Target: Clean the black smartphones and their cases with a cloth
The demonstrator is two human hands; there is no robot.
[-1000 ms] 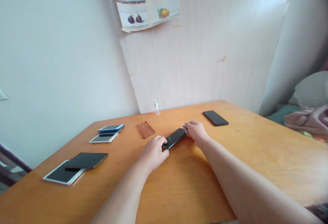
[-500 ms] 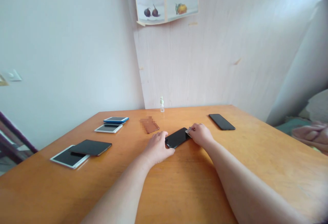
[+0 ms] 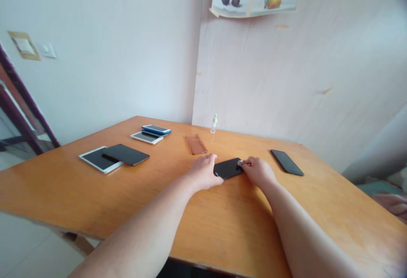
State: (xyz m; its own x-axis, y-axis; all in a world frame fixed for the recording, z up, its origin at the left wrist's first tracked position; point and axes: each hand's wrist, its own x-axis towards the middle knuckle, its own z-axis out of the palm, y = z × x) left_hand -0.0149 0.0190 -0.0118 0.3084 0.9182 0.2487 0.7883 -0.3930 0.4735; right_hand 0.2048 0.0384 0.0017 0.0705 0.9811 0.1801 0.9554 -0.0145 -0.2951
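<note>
A black smartphone [image 3: 227, 169] lies screen up and slanted on the wooden table [image 3: 197, 210]. My left hand [image 3: 204, 173] grips its left end, thumb on the near side and fingers on the far side. Between the pinched fingers of my right hand [image 3: 259, 171] is a small crumpled white wipe [image 3: 240, 163], pressed on the screen near the phone's right end. Its exact material is too small to make out. Beyond the left hand lies a brown, partly pixelated flat case-like thing [image 3: 197, 145].
Another black phone [image 3: 286, 162] lies at the right. On the left, a black tablet [image 3: 129, 154] overlaps a white tablet [image 3: 95, 157]; behind them a blue-edged device [image 3: 156, 129] rests on a white one [image 3: 144, 137]. A small pump bottle [image 3: 214, 124] stands at the back.
The head view has turned left and tilted, so everything sits differently in the frame. The right hand has shifted the wipe slightly over the screen; the left hand keeps its hold.
</note>
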